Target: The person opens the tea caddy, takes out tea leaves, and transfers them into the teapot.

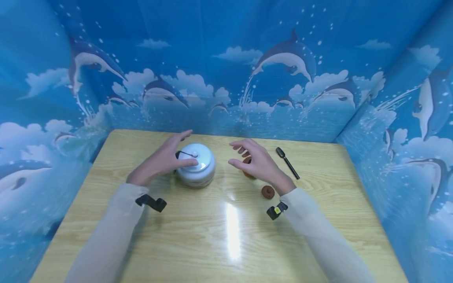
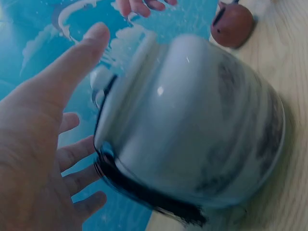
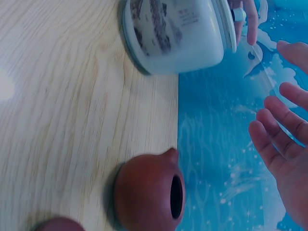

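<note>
A white lidded ceramic jar (image 1: 196, 169) with dark landscape decoration stands on the table, left of centre. A black cord runs from its lid knob (image 1: 194, 154) to a dark tassel (image 2: 159, 197) on its side. My left hand (image 1: 162, 159) hovers by the lid, thumb and fingers spread apart, with nothing in its hold. Over a lidless reddish-brown clay teapot (image 3: 147, 192), my right hand (image 1: 256, 159) hangs in the air, fingers loosely bent and empty. That hand partly hides the teapot in the head view. Its small round brown lid (image 1: 267, 192) lies near the right wrist.
A black spoon-like scoop (image 1: 288, 163) lies on the table to the right of the right hand. The pale wooden table (image 1: 198, 243) meets blue dolphin-print curtains (image 1: 219, 59) at the back and sides.
</note>
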Demonstrator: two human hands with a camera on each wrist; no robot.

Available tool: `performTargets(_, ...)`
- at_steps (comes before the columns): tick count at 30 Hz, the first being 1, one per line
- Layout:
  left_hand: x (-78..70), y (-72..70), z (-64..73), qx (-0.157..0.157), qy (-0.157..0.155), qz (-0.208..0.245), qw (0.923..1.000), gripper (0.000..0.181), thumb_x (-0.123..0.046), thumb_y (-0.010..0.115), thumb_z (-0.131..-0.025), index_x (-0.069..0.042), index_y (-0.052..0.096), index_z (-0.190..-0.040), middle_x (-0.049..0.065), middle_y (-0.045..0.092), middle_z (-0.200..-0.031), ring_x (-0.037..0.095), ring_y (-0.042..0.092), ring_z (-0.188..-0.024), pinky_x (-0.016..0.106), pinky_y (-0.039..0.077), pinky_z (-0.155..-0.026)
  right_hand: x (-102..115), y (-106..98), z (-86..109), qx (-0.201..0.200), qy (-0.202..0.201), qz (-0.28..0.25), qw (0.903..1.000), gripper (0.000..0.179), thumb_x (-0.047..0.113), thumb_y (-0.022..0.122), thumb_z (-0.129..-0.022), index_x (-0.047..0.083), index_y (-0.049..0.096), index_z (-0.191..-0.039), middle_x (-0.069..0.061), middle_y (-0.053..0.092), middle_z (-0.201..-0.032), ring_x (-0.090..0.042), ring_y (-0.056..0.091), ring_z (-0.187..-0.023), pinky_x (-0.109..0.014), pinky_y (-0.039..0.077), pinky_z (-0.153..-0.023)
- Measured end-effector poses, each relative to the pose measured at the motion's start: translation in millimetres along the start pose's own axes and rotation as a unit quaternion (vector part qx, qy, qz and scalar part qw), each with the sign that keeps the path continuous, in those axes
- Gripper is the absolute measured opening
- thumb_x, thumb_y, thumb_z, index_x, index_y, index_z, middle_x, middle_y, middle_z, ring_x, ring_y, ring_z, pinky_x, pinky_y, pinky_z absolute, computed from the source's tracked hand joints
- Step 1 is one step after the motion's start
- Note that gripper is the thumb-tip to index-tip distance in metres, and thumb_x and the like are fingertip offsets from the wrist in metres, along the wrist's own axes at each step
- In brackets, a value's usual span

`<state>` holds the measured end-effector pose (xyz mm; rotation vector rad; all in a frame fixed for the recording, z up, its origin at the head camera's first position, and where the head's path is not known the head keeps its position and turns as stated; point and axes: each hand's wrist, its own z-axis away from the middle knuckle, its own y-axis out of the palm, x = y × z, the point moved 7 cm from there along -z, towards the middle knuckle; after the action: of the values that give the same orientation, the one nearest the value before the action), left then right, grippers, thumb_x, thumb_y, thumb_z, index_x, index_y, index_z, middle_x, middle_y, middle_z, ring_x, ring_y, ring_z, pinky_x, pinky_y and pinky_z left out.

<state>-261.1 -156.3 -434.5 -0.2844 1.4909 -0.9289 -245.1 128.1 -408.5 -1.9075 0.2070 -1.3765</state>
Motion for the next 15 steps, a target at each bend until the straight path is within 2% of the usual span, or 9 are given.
performTargets(3,8.7,1.4,0.5,0.006,-0.002,0.000,1.0000,0.122,-0.070,0.084,-0.086,-0.028,0.015,-0.177,0.009,0.024,-0.182,0.040,0.027,-0.166,0.075,0.026,-0.130,4,6,-5.7,0.006,-0.004,0.010,0.9999,0.053,0.042,0.078,-0.102,0.021,0.064,-0.149,-0.006,0.067,-0.135,-0.023,0.067,-0.115,-0.049,0.067,-0.092)
performTargets(8,18.1,4.9,2.0,0.014,0.006,0.008,0.9998,0.125,-0.066,0.088,-0.084,-0.023,0.015,-0.177,0.012,0.026,-0.181,0.041,0.028,-0.165,0.074,0.026,-0.131,10,16,-15.4,0.007,-0.019,0.032,0.9993,0.054,0.043,0.079,-0.101,0.016,0.066,-0.147,-0.010,0.069,-0.135,-0.020,0.067,-0.114,-0.040,0.064,-0.096)
performTargets(15,24.5,12.2,6.3,0.030,0.008,0.037,0.9988,0.130,-0.057,0.092,-0.083,-0.019,0.010,-0.177,0.016,0.024,-0.181,0.042,0.026,-0.165,0.075,0.022,-0.131,18,27,-27.9,0.021,-0.019,0.013,0.9995,0.055,0.050,0.077,-0.101,0.022,0.066,-0.147,0.001,0.067,-0.135,-0.017,0.065,-0.115,-0.046,0.062,-0.099)
